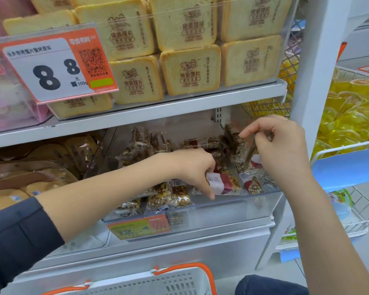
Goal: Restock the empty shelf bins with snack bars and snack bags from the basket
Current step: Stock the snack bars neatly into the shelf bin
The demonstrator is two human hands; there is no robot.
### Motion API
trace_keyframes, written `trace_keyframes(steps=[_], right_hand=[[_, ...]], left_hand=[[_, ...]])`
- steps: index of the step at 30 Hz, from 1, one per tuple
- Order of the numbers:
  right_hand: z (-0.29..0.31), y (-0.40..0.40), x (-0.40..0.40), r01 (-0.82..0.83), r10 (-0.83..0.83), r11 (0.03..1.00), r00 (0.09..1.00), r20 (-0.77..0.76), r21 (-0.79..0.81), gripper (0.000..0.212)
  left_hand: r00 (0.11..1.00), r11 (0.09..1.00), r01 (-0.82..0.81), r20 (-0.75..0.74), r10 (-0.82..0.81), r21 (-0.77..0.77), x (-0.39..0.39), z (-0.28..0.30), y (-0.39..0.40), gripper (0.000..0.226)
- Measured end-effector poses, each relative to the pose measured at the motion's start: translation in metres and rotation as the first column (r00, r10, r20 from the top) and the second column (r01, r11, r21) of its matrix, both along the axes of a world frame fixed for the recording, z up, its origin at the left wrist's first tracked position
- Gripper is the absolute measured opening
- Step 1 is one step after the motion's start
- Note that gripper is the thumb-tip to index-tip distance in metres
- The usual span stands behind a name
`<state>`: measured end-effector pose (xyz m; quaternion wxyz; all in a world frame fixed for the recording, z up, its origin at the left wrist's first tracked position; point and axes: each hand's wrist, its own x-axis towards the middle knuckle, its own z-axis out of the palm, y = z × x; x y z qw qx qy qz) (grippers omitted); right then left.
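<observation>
white shop shelving (179, 107) across the whole view, grey boards, a white upright on the right. on the upper board, stacked toast-shaped packs (190, 69) behind a clear front, stamped with brown lettering; clipped at the left, an orange and white price tag (51, 64) with a big 8 8. on the lower board, at the left, tan snack bags (41, 167) lying flat; in the middle, a clear plastic bin (232, 207) partly filled with nut snack bars (168, 196) in clear wrappers, more of them leaning at the back, a small orange and green label (139, 226) on its front lip. right of the upright, wire baskets (360, 211) with yellow packets (349, 107) and a blue card. at the bottom edge, a white basket with orange handles (179, 279), contents out of sight. both arms reaching into the bin, dark sleeve (15, 235) on the left one. left hand (192, 167) palm down over the bin's middle, fingers curled on a red and white wrapped bar (219, 184), one fingertip down at the bin's front edge. right hand (279, 145) higher, at the bin's right end, thumb and fingers pinching the top of a wrapped bar (251, 154) hanging upright just above the others. hands near each other, not touching.
</observation>
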<state>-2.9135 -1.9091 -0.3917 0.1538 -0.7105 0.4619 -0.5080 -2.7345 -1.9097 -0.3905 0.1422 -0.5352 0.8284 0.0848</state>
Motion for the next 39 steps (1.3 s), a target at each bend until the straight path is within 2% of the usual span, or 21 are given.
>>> trace_keyframes(steps=[4, 6, 8, 10, 13, 15, 18, 23, 27, 29, 31, 34, 36, 39], right_hand=[[-0.002, -0.003, -0.001, -0.011, 0.011, 1.0, 1.0, -0.012, 0.006, 0.044], [-0.002, -0.003, -0.001, -0.019, 0.019, 1.0, 1.0, 0.0, 0.023, 0.045], [-0.002, -0.002, -0.002, -0.023, 0.022, 0.999, 1.0, 0.008, 0.031, 0.045], [-0.001, -0.001, -0.002, -0.032, 0.031, 0.999, 0.999, 0.016, 0.037, 0.045], [0.002, 0.001, -0.001, -0.089, 0.082, 0.993, 0.992, 0.1, 0.073, 0.044], [0.002, 0.0, -0.001, -0.107, 0.095, 0.991, 0.984, 0.148, 0.08, 0.045], [0.0, -0.002, 0.003, -0.144, 0.122, 0.983, 0.977, 0.175, 0.116, 0.046], [0.0, 0.004, 0.006, -0.208, 0.175, 0.963, 0.967, 0.187, 0.174, 0.042], [-0.002, 0.003, 0.003, -0.189, 0.154, 0.967, 0.968, 0.197, 0.17, 0.041], [-0.002, 0.002, 0.002, -0.169, 0.14, 0.973, 0.972, 0.187, 0.155, 0.041], [-0.002, 0.001, 0.0, -0.156, 0.123, 0.975, 0.972, 0.201, 0.16, 0.04], [-0.005, 0.0, -0.001, -0.152, 0.114, 0.973, 0.971, 0.211, 0.172, 0.039], [-0.008, -0.001, 0.001, -0.155, 0.124, 0.974, 0.976, 0.178, 0.167, 0.038], [-0.016, -0.002, 0.014, -0.182, 0.16, 0.967, 0.978, 0.13, 0.18, 0.034]], left_hand=[[0.976, 0.993, 0.114, 0.183, -0.12, 0.04, -0.01, -0.024, -0.003, 0.053], [0.965, 0.991, 0.112, 0.229, -0.124, 0.067, -0.009, -0.034, -0.005, 0.061], [0.964, 0.993, 0.085, 0.244, -0.102, 0.078, -0.005, -0.035, -0.008, 0.055], [0.973, 0.994, 0.054, 0.219, -0.073, 0.091, 0.001, -0.029, -0.01, 0.052], [0.997, 0.995, 0.071, 0.022, -0.073, 0.063, 0.007, -0.021, -0.012, 0.057], [0.991, 0.989, 0.123, -0.059, -0.119, 0.08, 0.006, -0.023, -0.009, 0.047], [0.984, 0.978, 0.175, 0.024, -0.179, 0.116, 0.0, -0.032, -0.005, 0.031], [0.995, 0.977, 0.084, 0.031, -0.092, 0.198, 0.004, -0.029, -0.008, 0.024], [0.995, 0.98, 0.07, 0.063, -0.083, 0.185, 0.001, -0.029, -0.006, 0.023], [0.999, 0.977, 0.024, 0.019, -0.028, 0.21, 0.004, -0.019, -0.006, 0.026], [0.988, 0.984, -0.057, -0.131, 0.08, 0.169, 0.012, 0.0, -0.004, 0.025], [0.925, 0.984, -0.177, -0.338, 0.175, 0.025, 0.03, 0.028, 0.016, 0.026], [0.918, 0.979, -0.201, -0.357, 0.175, -0.037, 0.043, 0.033, 0.041, 0.028], [0.963, 0.962, -0.174, -0.242, 0.122, -0.209, 0.067, 0.016, 0.079, 0.042]])
